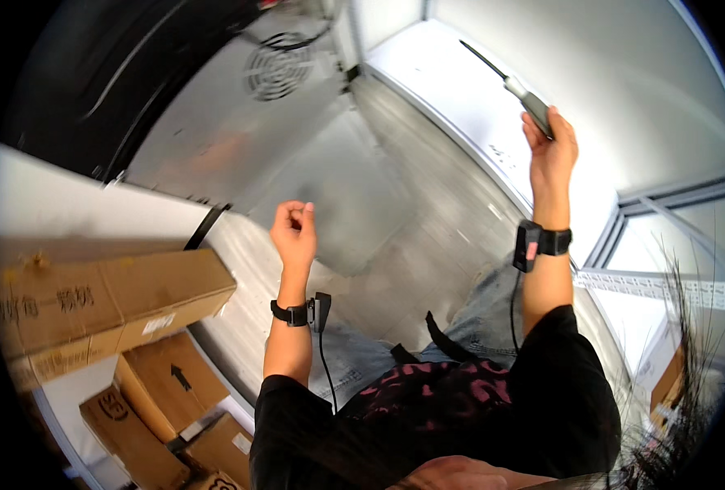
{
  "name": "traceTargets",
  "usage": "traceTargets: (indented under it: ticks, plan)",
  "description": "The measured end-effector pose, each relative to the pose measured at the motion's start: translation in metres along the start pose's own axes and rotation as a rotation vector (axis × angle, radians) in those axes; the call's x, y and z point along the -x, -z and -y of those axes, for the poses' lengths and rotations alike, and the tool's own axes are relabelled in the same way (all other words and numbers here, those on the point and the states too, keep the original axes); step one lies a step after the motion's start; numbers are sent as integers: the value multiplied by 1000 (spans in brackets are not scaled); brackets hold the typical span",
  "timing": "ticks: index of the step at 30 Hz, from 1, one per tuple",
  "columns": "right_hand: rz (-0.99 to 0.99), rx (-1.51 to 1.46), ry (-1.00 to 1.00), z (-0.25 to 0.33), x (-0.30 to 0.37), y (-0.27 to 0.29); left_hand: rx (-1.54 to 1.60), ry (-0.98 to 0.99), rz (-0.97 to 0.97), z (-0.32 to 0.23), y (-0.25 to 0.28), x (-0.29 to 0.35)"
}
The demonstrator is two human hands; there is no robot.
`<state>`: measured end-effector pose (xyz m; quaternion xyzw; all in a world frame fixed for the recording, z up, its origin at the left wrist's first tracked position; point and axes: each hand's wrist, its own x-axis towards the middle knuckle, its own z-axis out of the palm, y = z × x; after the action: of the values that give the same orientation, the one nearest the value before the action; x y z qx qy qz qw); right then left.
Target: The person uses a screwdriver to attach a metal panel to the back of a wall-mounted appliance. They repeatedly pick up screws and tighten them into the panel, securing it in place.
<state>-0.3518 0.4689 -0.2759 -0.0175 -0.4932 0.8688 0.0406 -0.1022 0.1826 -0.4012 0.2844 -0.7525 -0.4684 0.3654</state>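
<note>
My right hand [553,155] is raised at the upper right, its fingers wrapped round the grey and white handle of a screwdriver [527,99]. The dark shaft points up and to the left over a white surface. My left hand [294,232] is held in front of a grey metal panel [207,135], its thumb and fingers drawn together in a pinch. Whatever may be between those fingertips is too small or hidden to make out. No contact shows between the left hand and the panel. Each wrist wears a black strap with a small device and a cable.
Above the metal panel, with its round vent [279,72], a black housing [101,73] fills the upper left. Cardboard boxes [170,380] stack at the lower left beneath a long carton [125,298]. A bright white ledge [428,61] runs along the right; wood-patterned floor [444,212] lies between.
</note>
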Motion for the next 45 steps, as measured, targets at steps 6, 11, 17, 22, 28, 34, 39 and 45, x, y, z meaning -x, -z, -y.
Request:
traceTargets:
  ticks: [6, 11, 17, 22, 28, 34, 39, 45]
  plan:
    - [-98, -66, -197, -37, -59, 76, -140, 17, 523, -5, -173, 7]
    - [59, 107, -453, -58, -120, 116, -118, 13, 754, 13, -333, 21]
    - [221, 81, -708, -85, -166, 154, -132, 74, 797, 55, -474, 43]
    - [251, 183, -697, -79, -191, 166, -188, -51, 780, 72, -512, 71]
    - [197, 127, -650, -78, -201, 161, -321, 45, 752, 69, -532, 79]
    - [187, 110, -649, -81, -204, 153, -410, 57, 788, 52, -534, 74]
    - [284, 120, -689, -93, -200, 142, -119, 118, 601, 69, -508, 80]
    - [514, 303, -660, -112, -185, 114, 226, 628, 236, 82, -398, 62]
